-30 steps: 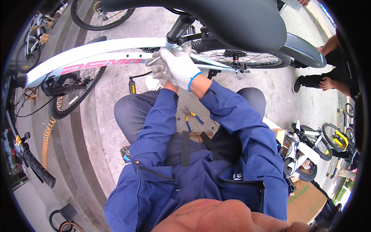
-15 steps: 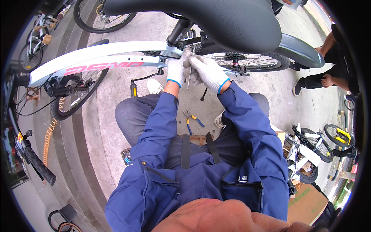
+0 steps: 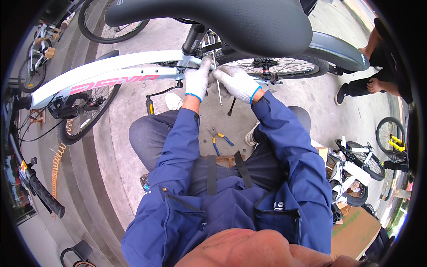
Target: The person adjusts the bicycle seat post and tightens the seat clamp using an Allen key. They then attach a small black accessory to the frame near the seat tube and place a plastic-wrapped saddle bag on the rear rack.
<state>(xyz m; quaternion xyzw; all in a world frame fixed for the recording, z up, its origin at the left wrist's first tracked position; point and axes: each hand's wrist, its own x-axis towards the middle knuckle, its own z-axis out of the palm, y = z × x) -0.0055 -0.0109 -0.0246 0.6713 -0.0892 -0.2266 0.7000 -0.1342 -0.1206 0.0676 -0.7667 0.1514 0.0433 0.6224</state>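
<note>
Both of my hands wear white work gloves with blue cuffs and are close together under the black saddle [image 3: 253, 29] of a white bicycle frame [image 3: 129, 62]. My right hand [image 3: 238, 83] pinches a thin metal rod [image 3: 219, 93], which stands nearly upright in the picture. Its upper end reaches the frame behind the seat tube. My left hand [image 3: 198, 81] is closed at the frame joint just left of the rod; what its fingertips grip is hidden. The rear wheel [image 3: 293, 66] and a dark mudguard [image 3: 340, 49] lie beyond my right hand.
Pliers [image 3: 215, 134] with blue and yellow handles lie on the concrete between my feet. A pedal [image 3: 150, 106] hangs near my left knee, and a handlebar grip [image 3: 46, 196] is far left. Another person [image 3: 378, 84] stands at right, above small bicycles [image 3: 356, 169] and a cardboard box [image 3: 356, 236].
The bicycle and my hands appear slightly further left and higher in the view. My left hand now points more upright along the frame, and more of the rod's lower end shows.
</note>
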